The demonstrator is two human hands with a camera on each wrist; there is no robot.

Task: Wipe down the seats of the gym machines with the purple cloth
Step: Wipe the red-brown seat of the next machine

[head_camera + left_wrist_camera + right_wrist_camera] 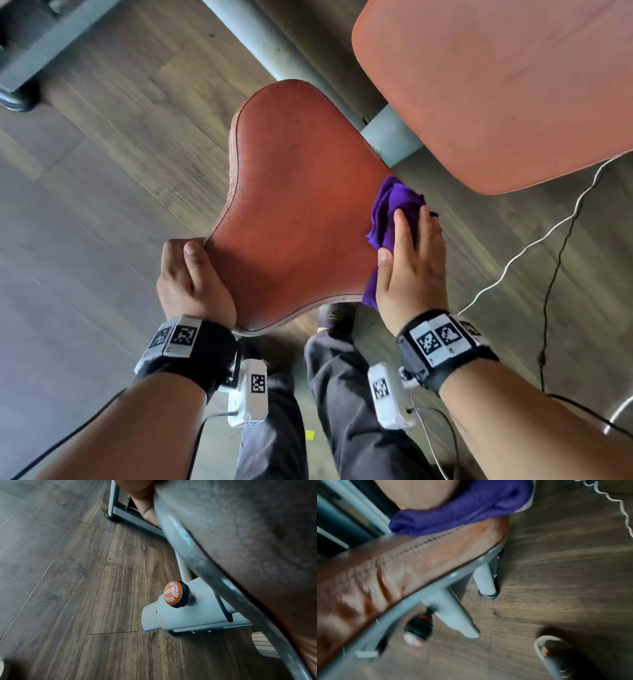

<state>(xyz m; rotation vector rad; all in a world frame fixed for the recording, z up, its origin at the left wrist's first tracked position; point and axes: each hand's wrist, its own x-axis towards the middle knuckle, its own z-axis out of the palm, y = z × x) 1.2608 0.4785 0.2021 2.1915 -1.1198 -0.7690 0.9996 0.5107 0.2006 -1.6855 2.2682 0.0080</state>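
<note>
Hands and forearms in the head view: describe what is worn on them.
Both forearms are bare, with no sleeves. The left hand and the right hand wear no gloves. Each wrist carries a black strap bearing white blocks printed with black square-code markers. A white camera box hangs under each wrist, with thin cables trailing from it.

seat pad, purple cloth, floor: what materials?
Seat pad: likely leather or vinyl, orange-brown, grained, stitched seam along the edge. Purple cloth: soft fuzzy fabric, possibly microfibre, bunched in folds. Floor: wood-grain planks, probably laminate or vinyl, matte.
</note>
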